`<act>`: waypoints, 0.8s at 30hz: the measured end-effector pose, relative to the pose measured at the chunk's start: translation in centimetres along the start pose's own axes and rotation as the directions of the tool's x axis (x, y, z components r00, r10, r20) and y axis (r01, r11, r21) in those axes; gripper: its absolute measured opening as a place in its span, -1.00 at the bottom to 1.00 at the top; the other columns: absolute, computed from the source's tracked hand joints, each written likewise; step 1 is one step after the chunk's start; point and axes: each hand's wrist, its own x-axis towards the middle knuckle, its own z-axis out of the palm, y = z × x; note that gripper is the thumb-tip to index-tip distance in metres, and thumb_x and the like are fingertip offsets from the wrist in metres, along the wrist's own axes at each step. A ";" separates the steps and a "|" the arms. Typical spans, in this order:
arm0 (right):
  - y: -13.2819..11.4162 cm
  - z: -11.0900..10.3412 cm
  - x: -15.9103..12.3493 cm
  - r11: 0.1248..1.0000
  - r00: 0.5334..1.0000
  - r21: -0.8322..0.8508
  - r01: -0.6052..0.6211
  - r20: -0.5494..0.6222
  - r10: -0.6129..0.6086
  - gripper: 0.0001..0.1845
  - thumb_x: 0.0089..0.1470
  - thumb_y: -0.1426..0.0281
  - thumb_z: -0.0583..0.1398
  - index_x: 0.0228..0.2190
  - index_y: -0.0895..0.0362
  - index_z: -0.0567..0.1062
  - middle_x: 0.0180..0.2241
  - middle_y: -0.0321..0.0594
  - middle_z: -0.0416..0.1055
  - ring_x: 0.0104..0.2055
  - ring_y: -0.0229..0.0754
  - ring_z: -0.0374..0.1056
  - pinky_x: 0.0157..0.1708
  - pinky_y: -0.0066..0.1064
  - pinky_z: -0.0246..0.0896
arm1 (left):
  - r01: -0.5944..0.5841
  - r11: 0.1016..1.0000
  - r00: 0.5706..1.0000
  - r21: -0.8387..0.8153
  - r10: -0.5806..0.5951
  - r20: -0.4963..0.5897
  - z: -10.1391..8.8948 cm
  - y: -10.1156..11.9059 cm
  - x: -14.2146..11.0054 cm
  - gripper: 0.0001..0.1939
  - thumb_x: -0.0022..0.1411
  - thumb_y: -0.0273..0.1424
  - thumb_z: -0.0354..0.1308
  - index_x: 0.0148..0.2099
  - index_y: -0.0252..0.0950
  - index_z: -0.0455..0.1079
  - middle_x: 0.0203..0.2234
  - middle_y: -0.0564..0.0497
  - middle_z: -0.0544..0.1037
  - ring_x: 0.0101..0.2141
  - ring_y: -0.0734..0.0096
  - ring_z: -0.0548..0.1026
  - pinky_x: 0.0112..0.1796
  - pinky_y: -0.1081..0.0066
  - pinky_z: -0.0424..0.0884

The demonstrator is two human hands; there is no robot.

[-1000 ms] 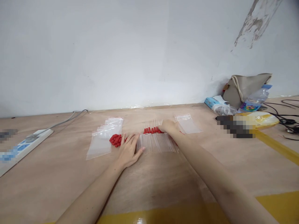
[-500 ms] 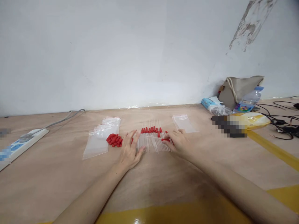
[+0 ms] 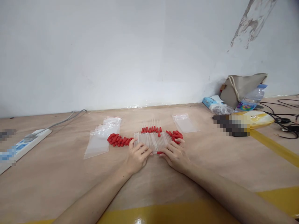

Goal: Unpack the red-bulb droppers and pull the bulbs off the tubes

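Several clear glass dropper tubes (image 3: 153,140) lie in a row on the wooden table (image 3: 56,174), some with red rubber caps (image 3: 151,129) at their far ends. Loose red caps lie in a pile at the left (image 3: 118,140) and at the right (image 3: 176,135). My left hand (image 3: 137,155) has its fingers curled on the near end of a tube. My right hand (image 3: 175,155) pinches a red cap (image 3: 160,152) at that same spot, between the two hands.
Clear zip bags lie at the left (image 3: 100,138) and back right (image 3: 184,123). A power strip (image 3: 22,146) with its cable sits far left. A beige bag (image 3: 243,88), a water bottle (image 3: 251,98), a yellow item and black cables crowd the right.
My right hand came back from the far capped ends to the near edge of the tubes with a red cap. My left hand curled from flat and drew in to meet it.
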 end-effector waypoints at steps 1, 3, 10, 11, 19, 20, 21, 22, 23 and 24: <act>0.0 -0.1 0.0 1.000 1.000 -0.001 -0.004 0.003 0.004 -0.81 0.09 0.33 0.09 -0.50 0.08 0.45 -0.57 -0.32 0.34 -0.45 -0.29 0.16 -0.14 -0.25 -0.17 | 0.003 1.000 1.000 -0.005 -0.003 0.005 0.0 0.0 0.0 -0.85 0.19 -0.42 0.02 -0.36 -0.20 0.41 -0.54 0.09 0.48 -0.43 0.46 0.38 -0.01 0.07 0.04; 0.0 -0.3 0.0 1.000 1.000 -0.001 -0.009 0.000 0.009 -0.77 0.09 0.31 0.09 -0.53 0.09 0.44 -0.60 -0.32 0.31 -0.46 -0.29 0.14 -0.14 -0.26 -0.17 | 0.015 1.000 1.000 -0.019 -0.014 0.011 -0.1 0.0 -0.1 -0.84 0.20 -0.41 0.01 -0.36 -0.19 0.42 -0.55 0.08 0.48 -0.43 0.45 0.38 -0.02 0.08 0.05; 0.0 -0.6 0.0 0.998 0.999 0.052 0.041 0.016 -0.042 -0.76 0.10 0.33 0.06 -0.52 0.10 0.43 -0.60 -0.33 0.29 -0.46 -0.29 0.12 -0.15 -0.26 -0.16 | 0.012 0.999 1.000 -0.047 -0.012 0.016 -0.1 0.1 -0.4 -0.84 0.19 -0.43 0.01 -0.35 -0.20 0.41 -0.55 0.09 0.47 -0.43 0.46 0.37 -0.04 0.11 0.06; 0.0 -0.6 0.0 0.997 0.999 0.060 0.041 0.020 -0.042 -0.77 0.10 0.34 0.06 -0.52 0.10 0.43 -0.60 -0.33 0.29 -0.46 -0.29 0.12 -0.15 -0.26 -0.15 | 0.009 0.999 1.000 -0.046 -0.009 0.011 -0.1 0.1 -0.4 -0.85 0.19 -0.43 0.01 -0.35 -0.20 0.41 -0.55 0.10 0.47 -0.44 0.47 0.37 -0.04 0.11 0.06; 2.6 -0.8 -0.9 0.980 0.984 0.125 -0.155 -0.071 0.165 -0.86 0.07 0.38 0.08 -0.48 0.10 0.41 -0.51 -0.28 0.34 -0.40 -0.25 0.22 -0.19 -0.26 -0.02 | 0.098 0.995 0.993 0.005 -0.098 -0.066 -0.1 -1.7 -1.2 -0.86 0.18 -0.49 0.01 -0.31 -0.23 0.39 -0.51 0.06 0.46 -0.44 0.44 0.36 -0.18 0.27 0.20; 3.2 -0.9 -0.8 0.961 0.964 0.166 -0.221 -0.110 0.241 -0.87 0.07 0.37 0.08 -0.44 0.10 0.41 -0.48 -0.26 0.35 -0.37 -0.24 0.24 -0.21 -0.28 0.03 | 0.127 0.992 0.990 0.013 -0.125 -0.072 0.1 -2.0 -1.3 -0.84 0.18 -0.50 0.00 -0.27 -0.23 0.39 -0.48 0.04 0.45 -0.43 0.42 0.36 -0.24 0.31 0.22; 3.8 -0.9 -0.8 0.934 0.937 0.221 -0.282 -0.144 0.317 -0.87 0.08 0.36 0.06 -0.41 0.09 0.41 -0.44 -0.23 0.36 -0.34 -0.23 0.26 -0.24 -0.30 0.08 | 0.150 0.989 0.986 0.016 -0.148 -0.072 0.4 -2.2 -1.3 -0.81 0.18 -0.51 -0.03 -0.22 -0.23 0.38 -0.44 0.01 0.44 -0.41 0.41 0.35 -0.29 0.35 0.24; 4.4 -0.9 -0.6 0.902 0.906 0.276 -0.333 -0.170 0.387 -0.85 0.09 0.36 0.05 -0.37 0.09 0.41 -0.41 -0.21 0.36 -0.32 -0.22 0.27 -0.26 -0.32 0.13 | 0.168 0.986 0.984 0.014 -0.167 -0.067 0.8 -2.4 -1.3 -0.75 0.18 -0.54 -0.06 -0.16 -0.24 0.37 -0.39 -0.02 0.43 -0.40 0.40 0.35 -0.33 0.39 0.26; 4.9 -0.9 -0.5 0.870 0.876 0.321 -0.373 -0.188 0.445 -0.84 0.09 0.35 0.04 -0.34 0.09 0.41 -0.38 -0.19 0.35 -0.31 -0.22 0.27 -0.28 -0.34 0.17 | 0.184 0.983 0.981 0.010 -0.183 -0.063 1.1 -2.5 -1.3 -0.69 0.17 -0.57 -0.10 -0.09 -0.26 0.34 -0.34 -0.06 0.41 -0.39 0.39 0.34 -0.35 0.41 0.28; 5.4 -0.8 -0.4 0.844 0.848 0.352 -0.404 -0.201 0.490 -0.82 0.09 0.33 0.04 -0.32 0.09 0.42 -0.37 -0.17 0.34 -0.30 -0.21 0.28 -0.29 -0.34 0.20 | 0.196 0.981 0.979 0.006 -0.195 -0.062 1.5 -2.6 -1.1 -0.64 0.16 -0.60 -0.13 -0.03 -0.28 0.30 -0.29 -0.09 0.38 -0.38 0.39 0.33 -0.37 0.42 0.29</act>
